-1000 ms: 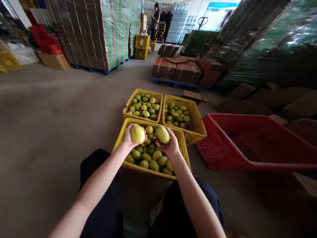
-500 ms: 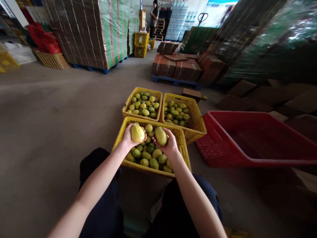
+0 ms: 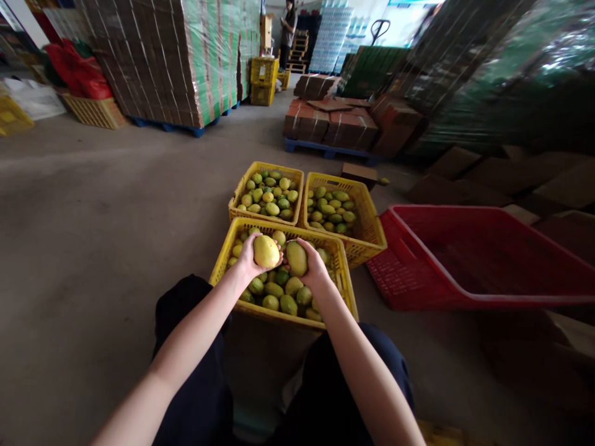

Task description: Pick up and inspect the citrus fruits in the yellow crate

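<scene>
My left hand (image 3: 251, 257) is wrapped round a yellow lemon (image 3: 266, 251), its smooth side turned up toward me. Close beside it, my right hand (image 3: 314, 263) grips a greener lemon (image 3: 297, 259) from the right. The two fruits are a small gap apart, both held above a yellow plastic crate (image 3: 349, 291). Many loose green and yellow lemons (image 3: 288, 305) lie in this crate, partly hidden by my hands and forearms.
Behind stand two more yellow crates of the fruit, a left one (image 3: 232, 201) and a right one (image 3: 370, 220). A large red basket (image 3: 395, 285) is to the right. Flat cartons (image 3: 351, 127) lie on a blue pallet farther back, and a person (image 3: 287, 31) stands in the distance.
My left hand has moved right with its lemon, which has turned slightly. My right hand has shifted a little left, so the two lemons are closer together.
</scene>
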Action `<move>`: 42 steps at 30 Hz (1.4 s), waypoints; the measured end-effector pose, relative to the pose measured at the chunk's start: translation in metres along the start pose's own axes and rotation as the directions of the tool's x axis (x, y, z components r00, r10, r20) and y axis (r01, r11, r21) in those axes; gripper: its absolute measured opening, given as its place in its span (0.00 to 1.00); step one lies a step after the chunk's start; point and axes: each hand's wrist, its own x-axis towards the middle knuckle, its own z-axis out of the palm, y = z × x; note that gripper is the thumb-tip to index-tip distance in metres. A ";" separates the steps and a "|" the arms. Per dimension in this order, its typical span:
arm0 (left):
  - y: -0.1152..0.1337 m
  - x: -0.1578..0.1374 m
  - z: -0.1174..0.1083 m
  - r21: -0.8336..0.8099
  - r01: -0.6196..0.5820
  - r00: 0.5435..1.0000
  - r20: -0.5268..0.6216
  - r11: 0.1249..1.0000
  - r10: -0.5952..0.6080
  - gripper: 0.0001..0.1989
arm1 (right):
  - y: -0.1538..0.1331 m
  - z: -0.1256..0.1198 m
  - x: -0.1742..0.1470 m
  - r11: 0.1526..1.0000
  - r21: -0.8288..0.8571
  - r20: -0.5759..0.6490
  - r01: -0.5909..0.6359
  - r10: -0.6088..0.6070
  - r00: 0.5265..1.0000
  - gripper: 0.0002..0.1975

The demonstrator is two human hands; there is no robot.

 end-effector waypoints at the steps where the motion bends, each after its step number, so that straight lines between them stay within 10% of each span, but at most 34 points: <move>1: 0.000 0.000 0.000 -0.002 0.003 1.000 0.002 1.000 -0.003 0.15 | 0.000 0.001 -0.001 1.000 0.002 -0.007 0.000 0.000 1.000 0.08; 14: 0.009 -0.003 -0.011 -0.066 -0.047 0.999 -0.018 0.997 0.046 0.16 | -0.003 0.006 -0.007 0.996 0.088 -0.095 0.026 -0.017 0.995 0.07; 25: 0.015 -0.010 -0.010 -0.151 -0.046 0.994 0.094 0.988 0.061 0.17 | 0.002 -0.005 0.003 0.976 0.175 0.067 0.131 -0.145 0.987 0.07; 32: 0.014 -0.009 -0.010 -0.283 -0.257 0.966 -0.056 0.924 0.251 0.16 | 0.002 -0.007 0.002 0.936 0.314 -0.067 0.160 -0.146 0.987 0.07; 42: 0.010 -0.006 -0.006 -0.265 -0.027 0.994 0.095 0.964 0.054 0.17 | 0.006 0.001 0.002 0.952 0.218 0.013 0.215 -0.223 0.975 0.15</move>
